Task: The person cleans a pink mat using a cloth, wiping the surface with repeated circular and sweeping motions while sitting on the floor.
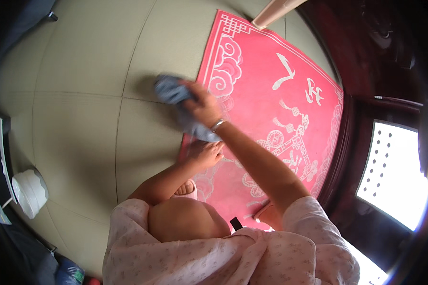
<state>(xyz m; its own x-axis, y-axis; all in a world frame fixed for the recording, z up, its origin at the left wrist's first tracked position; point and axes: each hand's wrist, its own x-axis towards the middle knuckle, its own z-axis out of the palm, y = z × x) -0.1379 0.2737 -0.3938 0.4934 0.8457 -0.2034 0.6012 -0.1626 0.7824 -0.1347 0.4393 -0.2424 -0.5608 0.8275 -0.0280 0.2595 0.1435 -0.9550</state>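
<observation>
My right hand (pixel 204 108), with a bracelet at the wrist, grips a blue-grey cloth (pixel 171 91). The hand is slightly blurred and stretches over the left edge of a red floor mat (pixel 256 78) with white patterns and characters. Part of the cloth hangs beneath the palm, reaching down towards my left hand (pixel 207 155). That hand lies just below the cloth, over the mat's edge, with fingers slightly curled; whether it touches the cloth is hidden. Grey floor tiles (pixel 78 135) extend left of the mat.
A pale pole or leg (pixel 267 17) stands at the mat's upper edge. Dark red door framing (pixel 346 142) borders the right. White bowls or containers (pixel 30 192) sit at the left beside a dark, light-edged object (pixel 1 160). My slippered feet (pixel 189 190) are below my hands.
</observation>
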